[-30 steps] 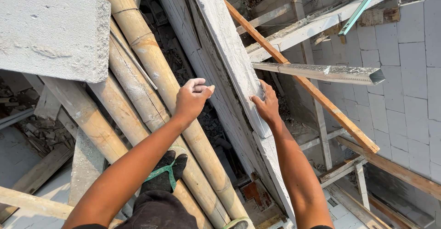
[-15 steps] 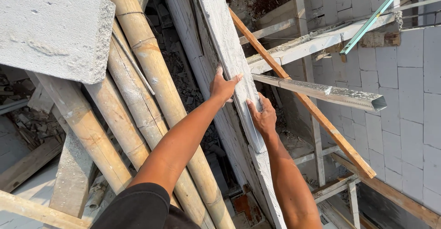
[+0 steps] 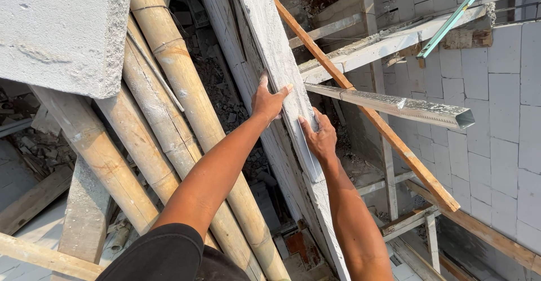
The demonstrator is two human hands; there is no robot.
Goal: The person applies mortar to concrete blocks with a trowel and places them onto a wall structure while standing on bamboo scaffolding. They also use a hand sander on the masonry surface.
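Observation:
A long whitish plank, crusted with dried cement, slants from the top middle down to the bottom centre. My left hand grips its left edge, fingers wrapped over the top face. Just below and to the right, my right hand clasps the plank's right side, where a thin grey metal strip lies along it. Both forearms reach up from the bottom of the view.
Thick bamboo poles run diagonally on the left under a grey concrete block. A metal channel and an orange wooden batten cross on the right before a white block wall. Rubble lies far below.
My left hand left the bamboo pole and moved right onto the plank's left edge. The right hand stayed on the plank, shifting slightly down its right side.

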